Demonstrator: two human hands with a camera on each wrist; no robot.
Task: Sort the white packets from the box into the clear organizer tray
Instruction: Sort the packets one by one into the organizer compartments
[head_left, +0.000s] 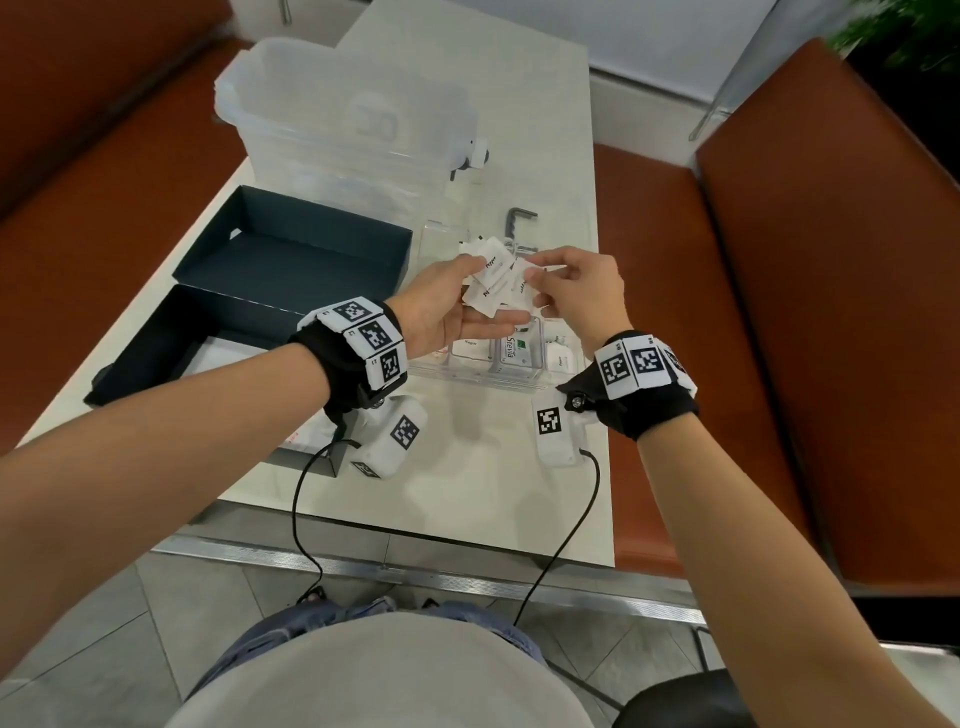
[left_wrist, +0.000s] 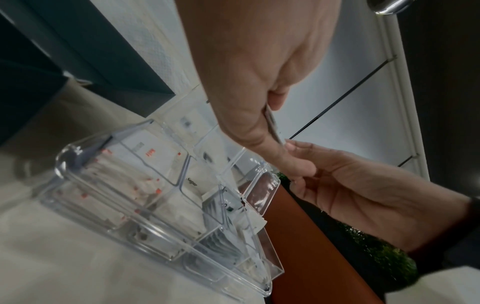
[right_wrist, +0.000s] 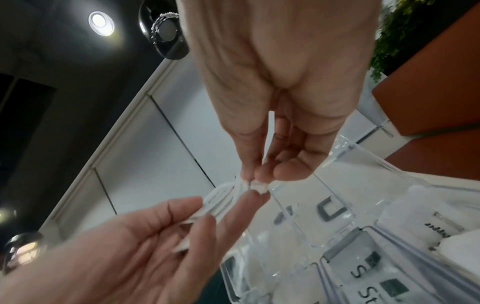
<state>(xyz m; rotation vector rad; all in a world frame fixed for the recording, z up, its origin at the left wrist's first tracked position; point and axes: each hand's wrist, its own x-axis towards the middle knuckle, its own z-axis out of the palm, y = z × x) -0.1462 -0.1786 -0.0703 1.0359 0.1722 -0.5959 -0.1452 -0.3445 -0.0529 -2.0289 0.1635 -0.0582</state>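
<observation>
nearest on the pale surface (head_left: 467, 493) sits the clear organizer tray (head_left: 519, 382), its compartments holding white packets: one printed "stevia" (head_left: 511, 348), one printed "sugar" (left_wrist: 192, 182), and a pepper packet (head_left: 560, 358) at the right end. just above the tray, the left hand (head_left: 441, 306) holds a fanned bunch of white pepper packets (head_left: 491, 278), thumb curled over them and the other fingers (head_left: 491, 330) lying straight underneath. the right hand (head_left: 576, 291) meets it, its thumb and fingertips (right_wrist: 259, 174) pinching the edge of one packet in the bunch. to the left lies the open dark box (head_left: 296, 254) with its second half (head_left: 156, 348) closer in. farther back stands a frosted plastic bin (head_left: 343, 119). a metal hex key (head_left: 517, 218) lies beyond the hands.
</observation>
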